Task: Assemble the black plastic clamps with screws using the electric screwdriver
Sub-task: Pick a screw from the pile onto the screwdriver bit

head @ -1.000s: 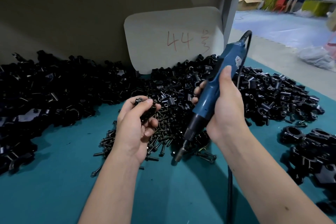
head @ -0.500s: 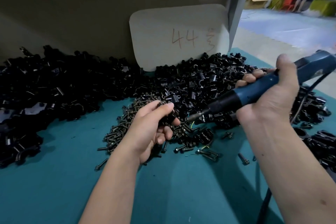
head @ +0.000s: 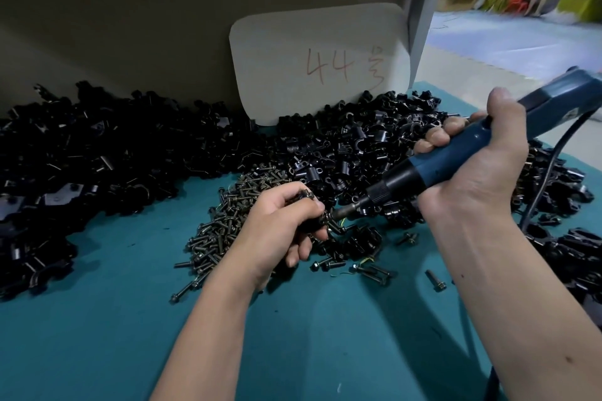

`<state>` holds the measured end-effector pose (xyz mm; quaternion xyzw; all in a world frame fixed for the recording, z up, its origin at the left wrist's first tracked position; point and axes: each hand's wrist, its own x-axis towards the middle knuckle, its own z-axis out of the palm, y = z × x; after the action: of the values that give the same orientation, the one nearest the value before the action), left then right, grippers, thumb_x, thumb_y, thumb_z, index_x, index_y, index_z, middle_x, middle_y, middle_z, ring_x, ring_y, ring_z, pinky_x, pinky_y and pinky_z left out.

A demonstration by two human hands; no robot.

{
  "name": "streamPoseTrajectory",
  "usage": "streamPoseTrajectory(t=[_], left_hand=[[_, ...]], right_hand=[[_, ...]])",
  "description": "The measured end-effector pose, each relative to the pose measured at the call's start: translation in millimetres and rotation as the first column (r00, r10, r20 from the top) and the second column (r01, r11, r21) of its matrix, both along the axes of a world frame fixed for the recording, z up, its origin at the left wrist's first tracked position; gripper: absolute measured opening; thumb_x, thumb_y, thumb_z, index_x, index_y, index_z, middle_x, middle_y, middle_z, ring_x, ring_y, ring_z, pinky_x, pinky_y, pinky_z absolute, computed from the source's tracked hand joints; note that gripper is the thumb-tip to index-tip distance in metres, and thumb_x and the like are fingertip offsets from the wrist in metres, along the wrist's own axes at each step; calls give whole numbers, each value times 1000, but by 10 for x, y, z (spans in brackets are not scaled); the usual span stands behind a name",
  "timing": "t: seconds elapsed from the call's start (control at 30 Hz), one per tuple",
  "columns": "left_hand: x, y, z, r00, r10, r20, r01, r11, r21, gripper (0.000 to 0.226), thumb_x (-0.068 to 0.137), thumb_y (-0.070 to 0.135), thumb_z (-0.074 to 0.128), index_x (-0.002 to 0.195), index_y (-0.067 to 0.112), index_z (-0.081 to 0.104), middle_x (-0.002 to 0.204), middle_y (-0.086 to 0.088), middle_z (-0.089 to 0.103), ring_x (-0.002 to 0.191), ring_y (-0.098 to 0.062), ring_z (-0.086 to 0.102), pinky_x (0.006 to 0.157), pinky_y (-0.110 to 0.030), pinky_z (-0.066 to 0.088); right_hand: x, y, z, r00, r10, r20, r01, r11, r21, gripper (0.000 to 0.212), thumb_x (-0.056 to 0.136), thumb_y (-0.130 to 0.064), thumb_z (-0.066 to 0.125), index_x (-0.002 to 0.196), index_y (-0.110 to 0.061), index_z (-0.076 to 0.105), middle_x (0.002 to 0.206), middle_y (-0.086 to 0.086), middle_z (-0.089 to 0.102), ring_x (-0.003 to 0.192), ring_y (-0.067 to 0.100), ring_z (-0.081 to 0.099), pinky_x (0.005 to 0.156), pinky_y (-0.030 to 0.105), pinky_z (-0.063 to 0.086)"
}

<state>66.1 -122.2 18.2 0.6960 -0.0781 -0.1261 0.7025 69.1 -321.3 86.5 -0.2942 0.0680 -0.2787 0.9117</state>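
Blue electric screwdriver [head: 462, 158] lies tilted, tip at held black clamp [head: 314, 221]; screws [head: 228, 221] heaped beside.

Clamp in left hand [head: 280, 221] mostly hidden by curled fingers; bit tip vs screw contact prob. there, can't tell. Screwdriver [head: 462, 156] rear & cord cut off at right edge.

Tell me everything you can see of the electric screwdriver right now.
The electric screwdriver has a blue plastic-looking body, a black ribbed collar and a thin metal bit. The right hand grips its barrel, tilting it down to the left. Its bit tip meets the clamp held in the left hand. A black cable leaves its rear end, at the frame's right edge.
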Motion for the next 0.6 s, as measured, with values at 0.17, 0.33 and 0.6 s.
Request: streamPoseTrajectory(t=[0.17,0.33,0.6], left_hand=[[-13,4,-5,1000,2,-16,-2,1000,14,22,85,32,63,90,11,58,77,-18,73,43,-17,49,34,-21,34],[-27,-15,-13,1000,-4,-5,5,994,107,36,86,37,61,98,3,57,79,-18,76,40,-16,48,36,-21,34],[-21,6,-13,999,39,-24,-35,988,151,25,79,35,63,87,11,60,74,-17,75,42,-12,45,36,-20,26]], right_hand=[[12,-3,-18,1000,2,-7,-2,1000,18,31,98,-32,64,76,-20,47,67,-2,48,53,14,45,52,25,41],[19,-10,-21,1000,14,-21,-13,1000,26,31,97,-32,64,74,-21,47,66,-2,48,52,14,44,53,25,40],[31,57,-87,999,5,-34,-5,1000,-3,22,97,-20,59,81,-18,43,64,-1,45,50,14,41,51,25,39]])
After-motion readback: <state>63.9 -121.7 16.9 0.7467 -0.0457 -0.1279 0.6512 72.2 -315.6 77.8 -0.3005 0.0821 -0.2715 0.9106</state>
